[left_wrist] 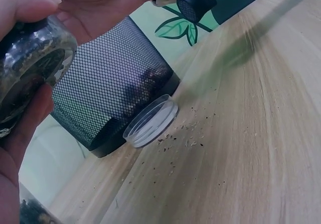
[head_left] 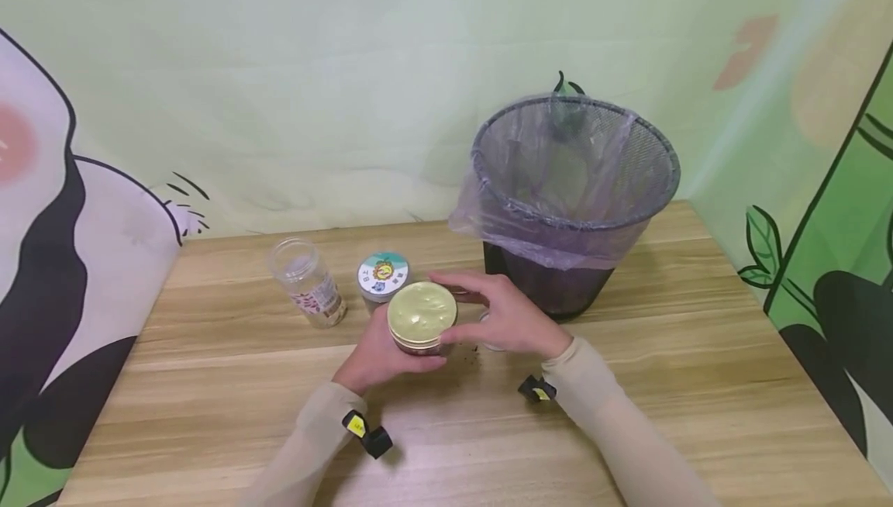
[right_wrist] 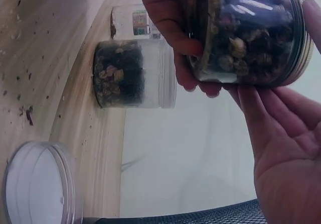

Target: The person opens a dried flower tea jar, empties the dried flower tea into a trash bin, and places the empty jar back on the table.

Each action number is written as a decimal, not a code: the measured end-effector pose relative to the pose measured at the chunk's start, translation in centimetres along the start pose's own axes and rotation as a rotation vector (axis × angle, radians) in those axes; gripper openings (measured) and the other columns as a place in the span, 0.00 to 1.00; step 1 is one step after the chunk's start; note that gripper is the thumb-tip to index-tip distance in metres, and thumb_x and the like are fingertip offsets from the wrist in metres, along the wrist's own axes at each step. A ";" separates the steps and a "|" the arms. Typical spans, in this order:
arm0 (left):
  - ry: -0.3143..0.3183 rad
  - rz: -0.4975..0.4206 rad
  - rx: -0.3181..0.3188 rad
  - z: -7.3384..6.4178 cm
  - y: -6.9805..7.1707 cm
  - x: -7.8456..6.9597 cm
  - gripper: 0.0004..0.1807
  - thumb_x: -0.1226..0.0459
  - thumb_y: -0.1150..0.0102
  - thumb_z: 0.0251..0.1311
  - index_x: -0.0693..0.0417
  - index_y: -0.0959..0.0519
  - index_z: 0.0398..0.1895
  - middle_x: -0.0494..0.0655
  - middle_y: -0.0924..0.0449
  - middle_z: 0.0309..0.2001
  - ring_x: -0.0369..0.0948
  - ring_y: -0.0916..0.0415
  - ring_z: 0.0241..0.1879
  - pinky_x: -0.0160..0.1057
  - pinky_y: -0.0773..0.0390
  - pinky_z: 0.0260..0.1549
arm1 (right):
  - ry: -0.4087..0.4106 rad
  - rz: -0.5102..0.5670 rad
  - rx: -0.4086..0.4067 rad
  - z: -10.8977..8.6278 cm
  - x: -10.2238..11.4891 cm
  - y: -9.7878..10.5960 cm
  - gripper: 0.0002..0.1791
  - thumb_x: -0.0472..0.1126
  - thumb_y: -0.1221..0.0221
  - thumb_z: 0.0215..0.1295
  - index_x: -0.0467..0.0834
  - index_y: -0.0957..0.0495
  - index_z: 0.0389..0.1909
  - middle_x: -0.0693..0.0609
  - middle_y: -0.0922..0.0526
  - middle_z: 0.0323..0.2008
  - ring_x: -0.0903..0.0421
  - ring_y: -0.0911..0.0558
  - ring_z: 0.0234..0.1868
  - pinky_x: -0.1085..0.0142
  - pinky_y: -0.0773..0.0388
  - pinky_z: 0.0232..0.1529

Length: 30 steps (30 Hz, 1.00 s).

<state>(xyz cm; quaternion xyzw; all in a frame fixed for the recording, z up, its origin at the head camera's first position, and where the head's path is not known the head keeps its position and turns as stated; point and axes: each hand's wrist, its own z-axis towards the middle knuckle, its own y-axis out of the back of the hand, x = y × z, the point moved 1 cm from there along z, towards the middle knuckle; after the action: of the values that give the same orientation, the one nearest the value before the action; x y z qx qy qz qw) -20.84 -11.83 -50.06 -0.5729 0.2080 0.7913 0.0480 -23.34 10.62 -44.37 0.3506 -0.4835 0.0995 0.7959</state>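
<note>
A clear jar (right_wrist: 251,38) of dried, dark and tan bits, topped by a gold lid (head_left: 421,313), is held above the table. My left hand (head_left: 380,352) grips its body from the left and below. My right hand (head_left: 512,313) spans the lid's right side, thumb at the near rim and fingers at the far rim. Just behind stands a second jar with a printed top (head_left: 383,274); dark contents show through its side in the right wrist view. Partly hidden behind my right hand, a round clear lid (left_wrist: 153,121) lies on the table.
A taller clear container (head_left: 307,282) with a printed label stands at the left. Behind my right hand is a black mesh bin (head_left: 516,263) lined with a thin purple bag (head_left: 474,212). Small dark crumbs (left_wrist: 190,138) are scattered near the clear lid. A patterned cloth backs the table.
</note>
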 end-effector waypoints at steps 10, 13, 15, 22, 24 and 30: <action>0.001 0.029 0.000 0.0 0.0 -0.1 0.49 0.67 0.16 0.36 0.55 0.28 0.68 0.50 0.18 0.60 0.44 0.21 0.62 0.42 0.25 0.68 | 0.005 -0.006 0.032 0.0 -0.3 0.1 0.45 0.39 0.23 0.56 0.37 0.31 0.73 0.41 0.25 0.71 0.48 0.23 0.70 0.56 0.23 0.69; -0.009 0.035 0.004 0.1 -0.1 -0.2 0.49 0.67 0.16 0.37 0.54 0.28 0.69 0.49 0.18 0.61 0.45 0.22 0.62 0.43 0.24 0.68 | 0.004 -0.113 -0.003 0.0 0.2 -0.4 0.50 0.44 0.20 0.50 0.42 0.31 0.75 0.46 0.24 0.70 0.51 0.24 0.68 0.53 0.23 0.69; -0.010 0.049 0.001 0.2 -0.1 -0.2 0.49 0.66 0.16 0.38 0.53 0.28 0.69 0.49 0.18 0.61 0.45 0.22 0.62 0.43 0.24 0.67 | -0.012 -0.187 -0.022 0.0 0.7 -0.8 0.54 0.50 0.18 0.46 0.47 0.32 0.75 0.50 0.25 0.68 0.53 0.24 0.66 0.52 0.24 0.69; -0.009 0.080 -0.002 0.4 -0.3 -0.3 0.49 0.63 0.16 0.37 0.52 0.29 0.69 0.48 0.19 0.61 0.46 0.22 0.62 0.46 0.24 0.67 | -0.058 -0.304 -0.060 0.2 1.6 -1.3 0.55 0.59 0.18 0.42 0.52 0.31 0.74 0.53 0.26 0.63 0.55 0.23 0.63 0.51 0.24 0.67; -0.011 0.065 0.002 0.4 -0.3 -0.3 0.49 0.65 0.16 0.37 0.53 0.29 0.69 0.48 0.19 0.60 0.45 0.22 0.61 0.45 0.24 0.67 | -0.043 -0.308 -0.053 0.2 1.6 -1.1 0.53 0.58 0.19 0.45 0.51 0.31 0.74 0.53 0.25 0.64 0.54 0.23 0.64 0.50 0.24 0.68; -0.002 0.006 0.004 0.4 -0.2 -0.3 0.50 0.68 0.16 0.37 0.53 0.29 0.70 0.49 0.20 0.61 0.44 0.23 0.62 0.41 0.25 0.67 | -0.018 -0.213 -0.015 0.1 1.2 -0.2 0.49 0.52 0.20 0.51 0.45 0.30 0.73 0.50 0.24 0.69 0.53 0.24 0.68 0.53 0.24 0.69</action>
<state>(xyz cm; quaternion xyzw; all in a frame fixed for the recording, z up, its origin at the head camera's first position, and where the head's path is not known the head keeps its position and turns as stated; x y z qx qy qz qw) -21.01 -11.42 -49.72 -0.5714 0.2111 0.7916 0.0468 -22.63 10.19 -43.45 0.3948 -0.4515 0.0075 0.8001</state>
